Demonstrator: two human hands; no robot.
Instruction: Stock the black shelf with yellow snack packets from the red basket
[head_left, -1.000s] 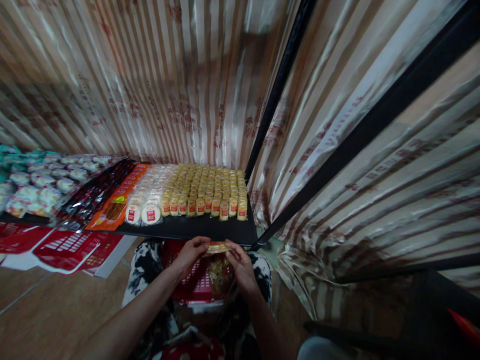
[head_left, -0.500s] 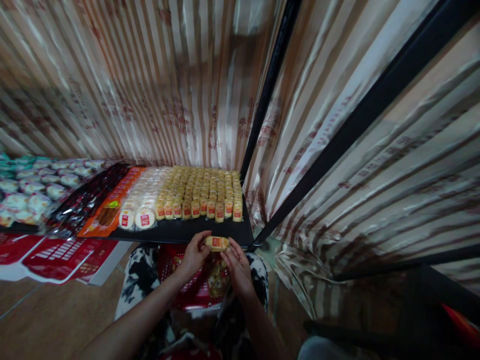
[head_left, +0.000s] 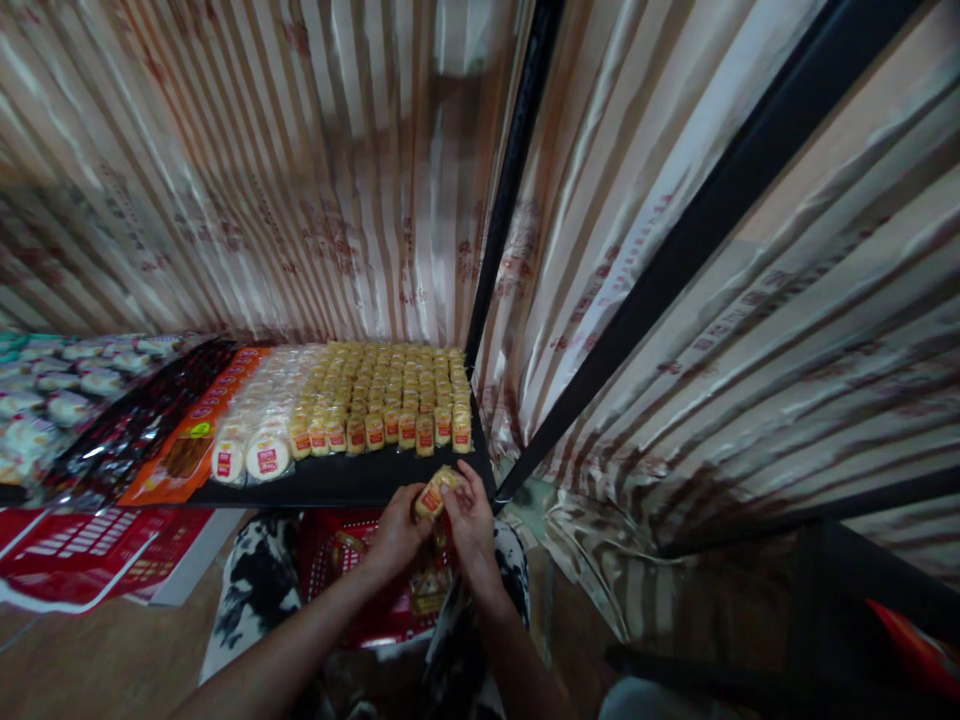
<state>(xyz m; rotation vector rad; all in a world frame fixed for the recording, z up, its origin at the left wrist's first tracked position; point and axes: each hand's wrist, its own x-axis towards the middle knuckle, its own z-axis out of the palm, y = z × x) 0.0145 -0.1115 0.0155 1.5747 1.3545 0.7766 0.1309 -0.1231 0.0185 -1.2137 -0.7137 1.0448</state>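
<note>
Yellow wrapped cake (head_left: 433, 494), one, pinched between left hand (head_left: 400, 527) and right hand (head_left: 469, 518).

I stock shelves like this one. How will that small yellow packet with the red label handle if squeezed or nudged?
The yellow packet sits between both hands' fingertips, so it is probably light. Its glossy wrapper may be slippery. Identical packets stand on edge in rows on the shelf, so a nudge could topple one.

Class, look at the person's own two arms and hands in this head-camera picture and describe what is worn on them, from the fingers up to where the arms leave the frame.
Both forearms are bare: no sleeves show up to the bottom edge. The left hand and the right hand wear no gloves. No watch, bracelet or ring can be made out, though the picture is dim and small details are hard to tell.
</note>
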